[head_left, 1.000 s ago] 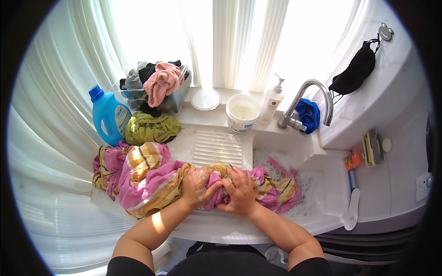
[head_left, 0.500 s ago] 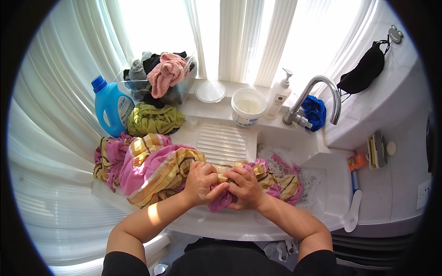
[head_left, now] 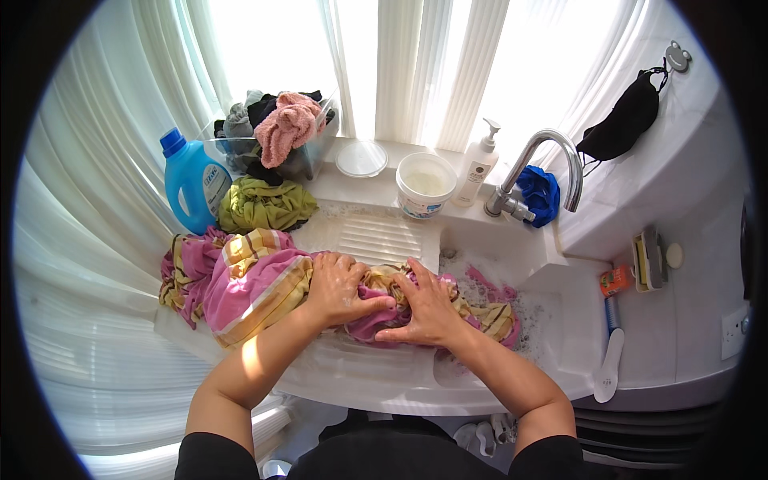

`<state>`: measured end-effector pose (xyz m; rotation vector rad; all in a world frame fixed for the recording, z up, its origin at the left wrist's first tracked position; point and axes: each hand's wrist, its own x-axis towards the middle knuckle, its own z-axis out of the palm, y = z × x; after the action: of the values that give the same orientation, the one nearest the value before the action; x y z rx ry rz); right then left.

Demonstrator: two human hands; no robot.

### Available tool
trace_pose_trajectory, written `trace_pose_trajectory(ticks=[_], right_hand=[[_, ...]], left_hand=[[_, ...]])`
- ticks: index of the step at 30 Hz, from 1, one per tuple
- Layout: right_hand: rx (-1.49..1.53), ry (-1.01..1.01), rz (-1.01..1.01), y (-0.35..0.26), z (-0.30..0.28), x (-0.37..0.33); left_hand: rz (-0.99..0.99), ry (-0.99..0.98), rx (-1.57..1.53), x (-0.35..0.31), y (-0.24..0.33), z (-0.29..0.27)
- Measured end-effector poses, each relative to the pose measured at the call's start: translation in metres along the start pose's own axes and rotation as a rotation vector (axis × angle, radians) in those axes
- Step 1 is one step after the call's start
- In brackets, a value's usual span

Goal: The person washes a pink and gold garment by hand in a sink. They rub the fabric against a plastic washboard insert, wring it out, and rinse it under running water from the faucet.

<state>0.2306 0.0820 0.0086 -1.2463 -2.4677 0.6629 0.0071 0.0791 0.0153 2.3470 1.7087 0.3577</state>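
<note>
Both hands had slid slightly along the washboard (head_left: 376,240), left hand (head_left: 340,288) and right hand (head_left: 424,308) pressed flat, unclenched, on the wet pink cloth (head_left: 256,284).

Cloth (head_left: 256,284) middle hidden under left hand (head_left: 340,290) and right hand (head_left: 428,308); basin water behind it unseen; basket (head_left: 312,156) contents partly buried.

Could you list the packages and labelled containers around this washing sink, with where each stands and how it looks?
Detergent jug: left of sink, blue, handled, pale label.
Tub: back ledge, round, white, open, printed band.
Pump bottle: beside the faucet, slim, white, dark round label.
Small orange pack: right counter.
</note>
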Motion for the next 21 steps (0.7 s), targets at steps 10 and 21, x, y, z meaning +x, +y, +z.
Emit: trace_pose_trajectory(ticks=[10, 21], right_hand=[[0.074, 0.033, 0.241, 0.023, 0.015, 0.108], [-0.107, 0.499, -0.493, 0.017, 0.047, -0.026]], left_hand=[[-0.594, -0.095, -0.083, 0.086, -0.009, 0.008], [0.389, 0.499, 0.183, -0.051, 0.012, 0.052]])
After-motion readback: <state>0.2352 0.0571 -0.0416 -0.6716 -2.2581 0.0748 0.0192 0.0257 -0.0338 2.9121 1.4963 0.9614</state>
